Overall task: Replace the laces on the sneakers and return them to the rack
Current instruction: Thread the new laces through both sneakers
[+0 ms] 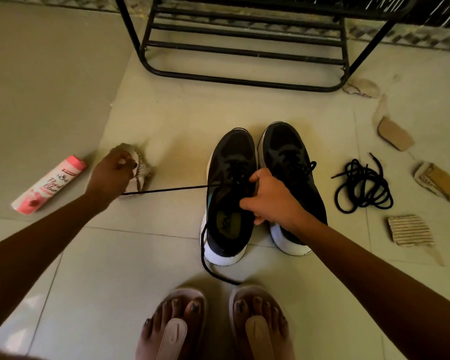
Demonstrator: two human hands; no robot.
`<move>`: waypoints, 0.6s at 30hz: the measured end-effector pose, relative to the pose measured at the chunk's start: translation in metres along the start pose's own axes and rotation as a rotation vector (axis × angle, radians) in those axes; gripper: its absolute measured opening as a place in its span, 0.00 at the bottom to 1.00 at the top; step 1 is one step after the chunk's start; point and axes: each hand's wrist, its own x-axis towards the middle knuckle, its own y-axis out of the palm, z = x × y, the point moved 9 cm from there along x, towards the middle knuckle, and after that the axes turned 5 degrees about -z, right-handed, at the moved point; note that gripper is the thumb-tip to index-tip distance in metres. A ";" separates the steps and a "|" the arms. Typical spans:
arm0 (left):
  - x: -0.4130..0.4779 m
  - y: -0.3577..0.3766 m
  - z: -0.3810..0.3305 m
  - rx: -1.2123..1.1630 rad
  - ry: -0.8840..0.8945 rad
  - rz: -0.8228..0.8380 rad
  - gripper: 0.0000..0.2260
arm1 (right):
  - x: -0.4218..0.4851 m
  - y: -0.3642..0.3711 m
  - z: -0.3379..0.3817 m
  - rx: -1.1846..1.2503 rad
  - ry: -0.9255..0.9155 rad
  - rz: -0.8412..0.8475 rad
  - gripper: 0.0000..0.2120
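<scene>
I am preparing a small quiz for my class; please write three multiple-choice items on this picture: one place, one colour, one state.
1. Where does the loose coil of laces lie? A on a chair; B on the floor, right of the right sneaker; C inside a box.
2. What colour is the bottle? A pink; B blue; C green.
3. How is the lace running from the left sneaker toward the left hand? A stretched straight; B tied in a bow; C coiled up.
Key: B, it lies on the tiles beside that sneaker; A, its body is pink; A, it forms one straight line.
</scene>
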 end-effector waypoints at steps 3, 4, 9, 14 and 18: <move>0.006 0.012 -0.001 0.190 0.115 0.051 0.02 | 0.002 0.002 -0.001 -0.011 0.019 0.002 0.22; 0.006 0.015 -0.008 0.282 0.207 0.048 0.02 | 0.001 0.002 -0.001 -0.011 0.026 0.004 0.21; 0.014 0.024 -0.016 0.403 0.276 0.117 0.02 | -0.001 0.000 -0.001 -0.013 0.031 -0.005 0.19; -0.065 0.073 -0.040 0.102 -0.234 0.952 0.06 | -0.002 0.000 -0.001 -0.018 0.029 0.011 0.21; -0.143 0.089 -0.087 -0.126 -0.231 1.516 0.02 | -0.006 -0.009 0.011 -0.106 -0.147 -0.129 0.25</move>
